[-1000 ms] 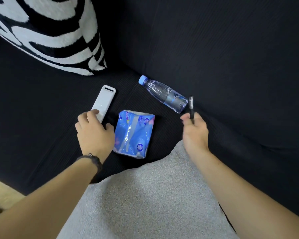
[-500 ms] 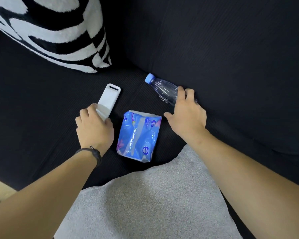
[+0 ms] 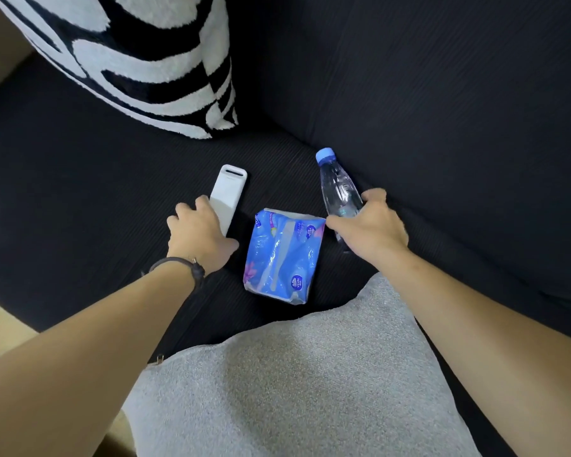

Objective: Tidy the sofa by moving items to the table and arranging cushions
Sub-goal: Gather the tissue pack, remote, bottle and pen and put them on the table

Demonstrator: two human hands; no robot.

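A white remote (image 3: 228,189) lies on the black sofa seat (image 3: 63,199). My left hand (image 3: 200,235) is curled over its near end. To the right lies a blue pack of tissues (image 3: 281,258), untouched between my hands. My right hand (image 3: 373,225) grips the lower half of a clear water bottle (image 3: 337,186) with a blue cap, which points away from me along the sofa's backrest. A dark slim tip pokes out under that hand; what it is cannot be told.
A black-and-white striped cushion (image 3: 145,61) leans at the back left. A grey cushion (image 3: 294,374) lies close to me between my forearms. The sofa backrest (image 3: 442,110) rises on the right. Beige floor (image 3: 0,324) shows past the seat's left edge.
My right hand, which held a black pen a second ago, reached the bottle and closed on it; the bottle swung so its cap points away. My left hand stayed on the remote.
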